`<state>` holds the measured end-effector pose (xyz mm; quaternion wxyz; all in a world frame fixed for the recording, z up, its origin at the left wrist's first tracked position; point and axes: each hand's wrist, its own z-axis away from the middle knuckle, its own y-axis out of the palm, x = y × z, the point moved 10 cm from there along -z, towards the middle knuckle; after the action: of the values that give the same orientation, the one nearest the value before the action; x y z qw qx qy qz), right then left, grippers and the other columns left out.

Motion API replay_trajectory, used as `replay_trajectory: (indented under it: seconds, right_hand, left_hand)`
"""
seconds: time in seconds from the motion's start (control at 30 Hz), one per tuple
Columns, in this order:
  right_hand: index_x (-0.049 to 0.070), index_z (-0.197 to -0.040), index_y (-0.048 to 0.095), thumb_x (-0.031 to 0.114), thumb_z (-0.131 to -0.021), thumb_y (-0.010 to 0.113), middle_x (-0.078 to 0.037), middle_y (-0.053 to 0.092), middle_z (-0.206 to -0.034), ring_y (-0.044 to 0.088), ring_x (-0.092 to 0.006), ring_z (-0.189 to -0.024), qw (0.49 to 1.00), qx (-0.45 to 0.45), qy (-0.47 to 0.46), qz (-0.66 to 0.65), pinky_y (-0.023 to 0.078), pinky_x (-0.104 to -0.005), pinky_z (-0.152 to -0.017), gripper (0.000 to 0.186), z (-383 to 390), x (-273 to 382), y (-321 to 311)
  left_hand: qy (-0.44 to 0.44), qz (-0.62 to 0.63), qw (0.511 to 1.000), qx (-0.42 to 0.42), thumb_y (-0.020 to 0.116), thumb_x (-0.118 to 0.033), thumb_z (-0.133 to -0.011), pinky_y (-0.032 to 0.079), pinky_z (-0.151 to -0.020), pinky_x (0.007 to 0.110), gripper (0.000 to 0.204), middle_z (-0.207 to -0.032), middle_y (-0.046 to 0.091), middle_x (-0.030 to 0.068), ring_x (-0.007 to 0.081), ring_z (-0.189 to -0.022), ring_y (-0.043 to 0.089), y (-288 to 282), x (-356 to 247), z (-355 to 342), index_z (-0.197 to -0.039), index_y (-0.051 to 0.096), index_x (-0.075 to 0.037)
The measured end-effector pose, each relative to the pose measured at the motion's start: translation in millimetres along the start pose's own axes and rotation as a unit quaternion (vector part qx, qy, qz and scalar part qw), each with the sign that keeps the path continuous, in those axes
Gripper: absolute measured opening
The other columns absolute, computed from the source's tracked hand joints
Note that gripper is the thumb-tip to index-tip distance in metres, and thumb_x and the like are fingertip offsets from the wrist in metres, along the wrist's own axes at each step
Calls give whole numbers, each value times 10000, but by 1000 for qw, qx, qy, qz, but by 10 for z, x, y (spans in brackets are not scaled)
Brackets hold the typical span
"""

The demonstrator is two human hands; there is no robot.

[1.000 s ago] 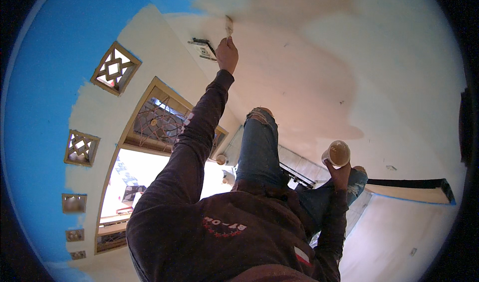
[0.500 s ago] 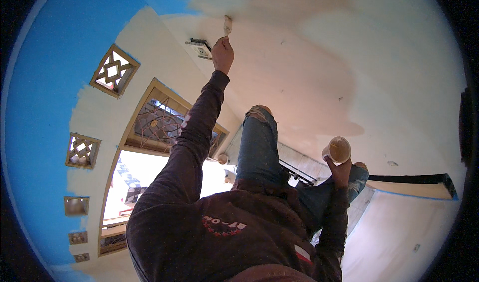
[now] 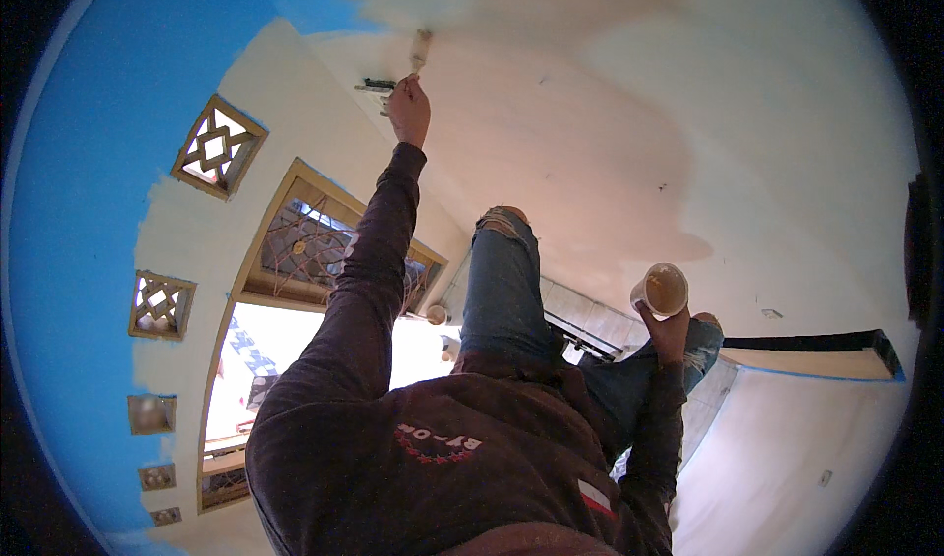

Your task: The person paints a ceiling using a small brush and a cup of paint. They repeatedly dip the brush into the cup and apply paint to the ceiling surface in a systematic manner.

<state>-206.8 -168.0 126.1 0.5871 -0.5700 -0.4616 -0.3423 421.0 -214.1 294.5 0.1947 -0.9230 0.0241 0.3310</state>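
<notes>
My left hand (image 3: 409, 112) is raised with its fingers closed on the handle of a paintbrush (image 3: 420, 50), whose pale bristles are at the painted surface (image 3: 511, 94), which shows beige, damp-looking and whitish patches below a blue area. Just behind that hand, a small electrical fitting (image 3: 372, 88) is partly hidden. My right hand (image 3: 661, 328) grips a white cup (image 3: 659, 289) with beige, paint-like contents at the right, in front of my jeans.
A blue-and-cream wall (image 3: 79, 212) at the left has several small square lattice openings (image 3: 218, 146) and a wood-framed grille (image 3: 300, 246) over a bright opening. My bent legs (image 3: 501, 291) show in the middle; a dark-edged recess (image 3: 816, 357) is at the right.
My left hand with the brush has moved to the left along the painted surface. My right hand and the cup have shifted slightly up in the picture.
</notes>
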Motion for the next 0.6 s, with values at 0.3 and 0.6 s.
replay_trajectory:
  seconds: [0.3, 0.6]
  right_hand:
    - [-24, -1255, 551, 181, -701, 882, -169, 668, -1189, 648, -278, -1119, 1000, 2, -13, -23, 509, -392, -968, 677, -7, 17, 32]
    - [-25, -1256, 551, 187, -708, 879, -170, 665, -1194, 644, -278, -1121, 1000, -12, -23, -11, 511, -386, -960, 673, -19, -34, 9]
  left_hand:
    - [4, -63, 995, 78, 533, -283, -982, 491, -642, 465, 352, -769, 681, 213, 388, -727, 664, 131, -79, -98, -954, 722, 13]
    - [6, -104, 993, 49, 551, -289, -966, 493, -649, 493, 339, -769, 676, 220, 410, -752, 661, 58, 26, -126, -890, 707, 3]
